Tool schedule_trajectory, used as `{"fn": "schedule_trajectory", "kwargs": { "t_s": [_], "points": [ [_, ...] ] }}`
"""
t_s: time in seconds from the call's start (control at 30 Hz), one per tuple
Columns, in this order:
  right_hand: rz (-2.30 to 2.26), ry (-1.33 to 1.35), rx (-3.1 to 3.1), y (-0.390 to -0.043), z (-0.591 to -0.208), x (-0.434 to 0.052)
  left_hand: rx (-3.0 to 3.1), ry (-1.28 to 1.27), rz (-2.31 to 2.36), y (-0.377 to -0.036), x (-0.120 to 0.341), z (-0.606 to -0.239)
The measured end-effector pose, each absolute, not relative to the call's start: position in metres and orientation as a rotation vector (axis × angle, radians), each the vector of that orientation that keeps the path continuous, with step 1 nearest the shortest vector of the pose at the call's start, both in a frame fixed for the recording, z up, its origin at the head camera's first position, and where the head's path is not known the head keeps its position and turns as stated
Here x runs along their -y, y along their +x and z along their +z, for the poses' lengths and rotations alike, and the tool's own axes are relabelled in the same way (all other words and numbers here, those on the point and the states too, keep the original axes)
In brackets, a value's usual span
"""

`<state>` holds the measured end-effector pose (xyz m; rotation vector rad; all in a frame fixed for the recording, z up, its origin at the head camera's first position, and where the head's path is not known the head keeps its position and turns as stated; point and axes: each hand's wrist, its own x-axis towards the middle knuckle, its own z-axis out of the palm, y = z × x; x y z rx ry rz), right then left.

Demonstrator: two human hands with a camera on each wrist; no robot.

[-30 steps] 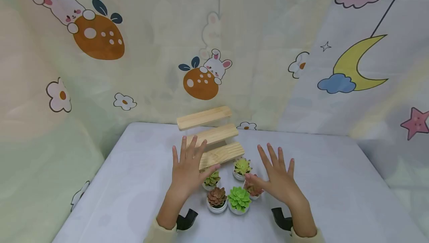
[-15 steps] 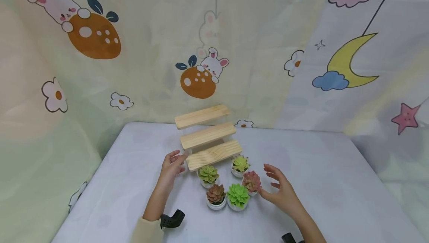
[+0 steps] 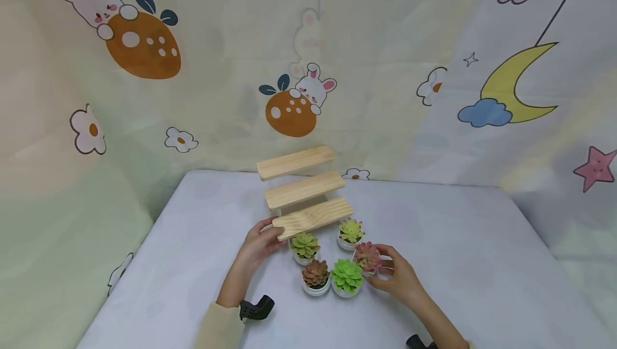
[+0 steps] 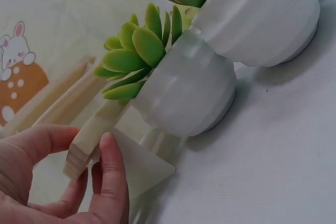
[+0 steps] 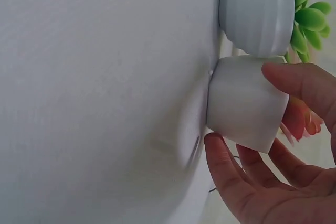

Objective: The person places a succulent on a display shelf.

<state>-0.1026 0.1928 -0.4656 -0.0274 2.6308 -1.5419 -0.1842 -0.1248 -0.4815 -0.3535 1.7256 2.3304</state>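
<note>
My left hand (image 3: 260, 244) pinches the left end of the lowest board on a three-tier wooden shelf (image 3: 313, 218). In the left wrist view its thumb and fingers lie on both faces of the board end (image 4: 86, 142). My right hand (image 3: 397, 277) holds the white pot (image 5: 244, 103) of a reddish succulent (image 3: 367, 257), thumb on one side and fingers on the other. The pot stands on the table. Around it are a bright green succulent (image 3: 347, 275), a brown one (image 3: 315, 273), an olive-green one (image 3: 305, 244) and a yellow-green one (image 3: 351, 230), all in white pots.
A white cloth covers the table (image 3: 463, 242). Behind it hangs a printed backdrop (image 3: 376, 103) with rabbits, flowers and a moon. The shelf's upper boards (image 3: 295, 162) rise toward the backdrop. Black wrist devices (image 3: 257, 308) sit at both wrists.
Both hands were spread above the plants and shelf. The left hand has moved to the lowest board's left end and gripped it; the right has come down and taken hold of the reddish succulent's pot.
</note>
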Motion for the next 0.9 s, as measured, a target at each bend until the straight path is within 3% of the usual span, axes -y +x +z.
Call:
{"fn": "schedule_trajectory", "kwargs": {
  "t_s": [0.37,0.63,0.9],
  "points": [
    [-1.524,-0.037,-2.673,-0.1086,-0.4712,-0.1914,-1.748,-0.382,2.331,-0.1885,0.1240,-0.4853],
    [-1.507,-0.004,-2.687,-0.1056,-0.4723,-0.1939,-1.711,-0.153,2.396,-0.1842,0.1311,-0.4889],
    [-1.537,0.006,-2.714,-0.0988,-0.4672,-0.1988,-1.763,-0.328,2.326,-0.1883,0.1276,-0.4866]
  ]
}}
